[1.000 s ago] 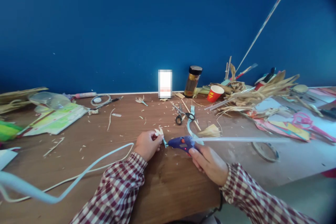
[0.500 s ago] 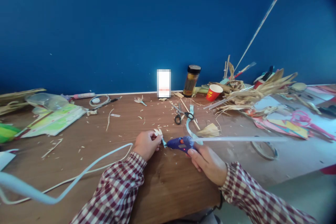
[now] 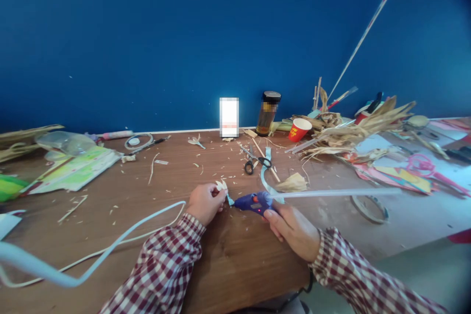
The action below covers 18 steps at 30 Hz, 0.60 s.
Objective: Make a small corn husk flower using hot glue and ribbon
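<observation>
Between the thumb and fingers of my left hand (image 3: 206, 202) is a small pale husk flower (image 3: 222, 185) with a light-blue stem end (image 3: 230, 200). My right hand (image 3: 292, 225) grips a blue hot glue gun (image 3: 253, 202) by its handle. A long clear glue stick (image 3: 338, 193) juts from the gun's back to the right. The gun's nozzle points left and meets, or nearly meets, the blue stem end; I cannot tell if they touch. A small red light shows on the gun's side.
Black-handled scissors (image 3: 253, 163) and a light-blue ribbon strip (image 3: 265, 176) lie beyond the gun. A red paper cup (image 3: 299, 129), a dark-lidded jar (image 3: 268, 113) and dried husks (image 3: 368, 120) stand or lie farther back. A white cable (image 3: 121, 239) loops at left.
Almost nothing differs. Both hands, the flower and the glue gun keep their places, with only a very slight shift of the view.
</observation>
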Available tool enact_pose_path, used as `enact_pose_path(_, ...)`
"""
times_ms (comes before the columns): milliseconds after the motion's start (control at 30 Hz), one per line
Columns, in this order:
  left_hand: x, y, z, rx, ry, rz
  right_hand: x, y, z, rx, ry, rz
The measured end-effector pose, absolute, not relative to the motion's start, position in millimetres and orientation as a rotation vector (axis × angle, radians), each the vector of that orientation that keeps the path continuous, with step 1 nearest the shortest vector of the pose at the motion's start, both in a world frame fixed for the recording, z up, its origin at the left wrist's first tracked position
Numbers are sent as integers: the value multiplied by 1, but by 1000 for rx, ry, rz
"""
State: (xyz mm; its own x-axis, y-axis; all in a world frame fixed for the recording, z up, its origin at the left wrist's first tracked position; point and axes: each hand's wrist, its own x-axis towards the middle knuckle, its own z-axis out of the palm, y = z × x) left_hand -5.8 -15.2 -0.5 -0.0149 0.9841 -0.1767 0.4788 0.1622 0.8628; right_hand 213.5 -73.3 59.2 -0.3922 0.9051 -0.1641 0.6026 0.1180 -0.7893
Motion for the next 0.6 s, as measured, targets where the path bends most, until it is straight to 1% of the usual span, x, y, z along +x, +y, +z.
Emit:
enact_pose_path(300,-6,-15,-1,1491,1635,766,215,-72,47,-1419,-2011,1145)
enact_pose_path(600,-4,-17,3,1542,1671,712,215,-68,46,-1444,-2030,1078)
